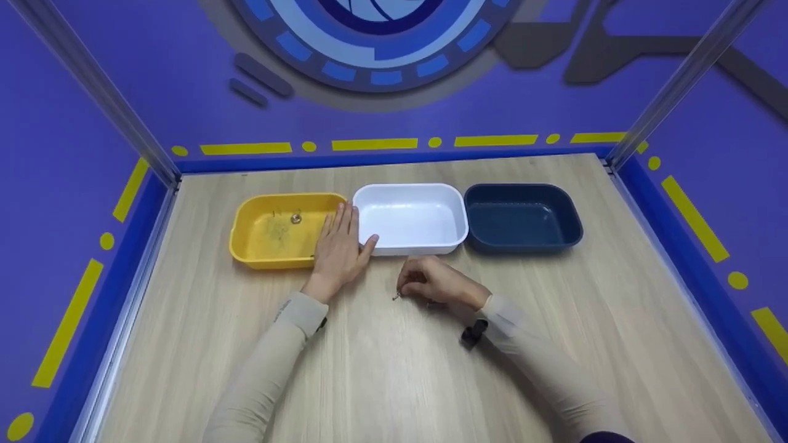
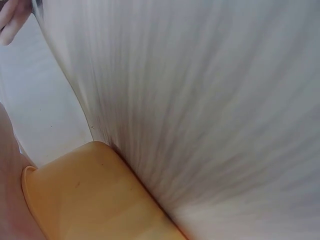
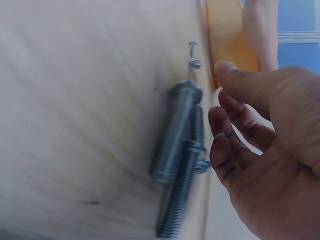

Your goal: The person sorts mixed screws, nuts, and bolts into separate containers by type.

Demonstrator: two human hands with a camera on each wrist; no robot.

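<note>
My left hand (image 1: pixel 337 246) lies with straight fingers across the adjoining rims of the yellow bin (image 1: pixel 245 258) and the white bin (image 1: pixel 418 251). Just in front of the white bin, my right hand (image 1: pixel 434 280) is low over the table, its fingers loosely bent. The right wrist view shows a gap between thumb and fingers, with nothing held there. Beside the fingertips lie two small screws (image 3: pixel 193 49). Closer to the palm rest a thick bolt (image 3: pixel 172 135), a long threaded bolt (image 3: pixel 181 187) and a thinner screw (image 3: pixel 198 125), mostly hidden by the hand in the head view.
A dark blue bin (image 1: pixel 523 246) stands right of the white one, completing a row. Inside the yellow bin are a small round metal piece (image 1: pixel 296 218) and dark specks. Blue printed walls (image 1: pixel 388 123) enclose the wooden table (image 1: pixel 381 381) at the back and sides.
</note>
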